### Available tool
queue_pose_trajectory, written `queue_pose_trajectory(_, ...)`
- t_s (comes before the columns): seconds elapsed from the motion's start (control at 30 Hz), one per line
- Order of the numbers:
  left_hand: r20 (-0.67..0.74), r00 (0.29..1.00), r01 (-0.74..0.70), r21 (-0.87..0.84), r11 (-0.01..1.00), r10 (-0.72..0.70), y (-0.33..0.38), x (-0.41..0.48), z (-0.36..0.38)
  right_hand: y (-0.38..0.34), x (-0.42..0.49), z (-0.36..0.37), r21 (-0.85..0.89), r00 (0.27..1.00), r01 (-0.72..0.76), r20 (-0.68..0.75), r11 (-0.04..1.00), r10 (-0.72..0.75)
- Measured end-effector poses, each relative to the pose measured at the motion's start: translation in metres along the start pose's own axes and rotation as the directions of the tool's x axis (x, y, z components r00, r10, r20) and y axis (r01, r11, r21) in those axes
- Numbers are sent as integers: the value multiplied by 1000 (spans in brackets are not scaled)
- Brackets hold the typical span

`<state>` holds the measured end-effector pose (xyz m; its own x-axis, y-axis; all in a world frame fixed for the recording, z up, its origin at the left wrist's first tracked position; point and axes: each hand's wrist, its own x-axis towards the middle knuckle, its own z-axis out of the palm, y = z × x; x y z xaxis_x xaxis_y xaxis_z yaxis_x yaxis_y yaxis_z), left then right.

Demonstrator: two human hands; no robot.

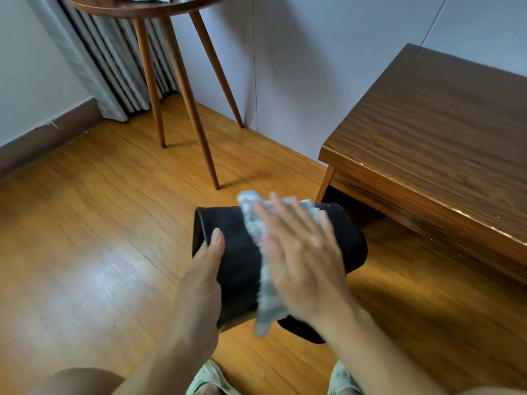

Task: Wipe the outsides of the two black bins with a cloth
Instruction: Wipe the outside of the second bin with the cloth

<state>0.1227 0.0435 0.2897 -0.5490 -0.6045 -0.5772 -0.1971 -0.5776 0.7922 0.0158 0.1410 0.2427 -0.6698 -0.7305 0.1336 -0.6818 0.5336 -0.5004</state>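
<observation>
The black bin (239,252) is tipped on its side, lifted off the wooden floor (94,223), its open mouth turned to the left and its base toward the low wooden cabinet (427,132) on the right. The left hand (202,269) grips the rim at the mouth, thumb lying along the outer wall and the fingers out of sight, presumably inside. The right hand (302,252) is spread flat, fingers straight, pressing a pale blue-grey cloth (262,269) onto the upturned side of the bin; the hand is blurred, so it is mid-stroke. The cloth hangs off the near edge of the bin.

This looks like the wiping of the first bin's outside, with the top face under the cloth. A dark rounded shape (302,332) shows just below the right wrist; whether it is the second bin I cannot tell.

To go on, the left hand would need to turn the bin so an unwiped face comes up, while the right keeps the cloth flat and bunched enough not to slip off.

A three-legged side table (176,81) stands beyond, near the curtain (114,67).
</observation>
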Motion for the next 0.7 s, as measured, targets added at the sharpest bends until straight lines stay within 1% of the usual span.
queue_pose_trajectory(0.03,-43,999,-1,4,1000,1,2,0,-1,20,6,-4,-10,995,-103,-2,995,103)
queue_pose_trajectory(0.1,-75,996,-42,27,999,44,7,-3,-3,55,12,-11,26,951,-308,27,951,308)
queue_pose_trajectory(0.13,-65,996,-61,39,997,63,9,-4,-3,66,11,-12,60,929,-369,42,927,367)
queue_pose_trajectory(0.17,-45,996,-73,48,996,75,10,-5,-2,70,9,-12,85,919,-395,43,915,393)
queue_pose_trajectory(0.2,-42,996,-82,53,995,84,9,-5,-1,69,6,-10,98,921,-389,28,916,388)
queue_pose_trajectory(0.23,-36,996,-79,50,996,81,8,-4,0,62,3,-7,101,935,-352,9,930,353)
queue_pose_trajectory(0.33,37,998,-61,92,994,58,3,-1,8,11,-10,1,147,993,-120,4,982,120)
queue_pose_trajectory(0.43,90,995,-52,45,998,48,-2,-1,12,-35,-22,8,172,996,91,-10,981,-90)
queue_pose_trajectory(0.5,87,995,-52,22,998,50,-4,0,10,-43,-24,7,123,987,158,-30,980,-156)
queue_pose_trajectory(0.57,69,997,-42,-29,999,44,-2,-1,4,-25,-17,3,53,988,150,-38,987,-148)
queue_pose_trajectory(0.6,40,999,-29,-58,998,31,2,-3,3,-10,-12,0,22,994,98,-47,995,-97)
queue_pose_trajectory(0.67,11,1000,-14,-73,997,15,6,-6,-1,28,-5,-5,14,993,-95,-70,995,96)
queue_pose_trajectory(0.7,7,1000,-27,-66,997,27,8,-7,-4,44,-3,-8,63,975,-208,-59,976,212)
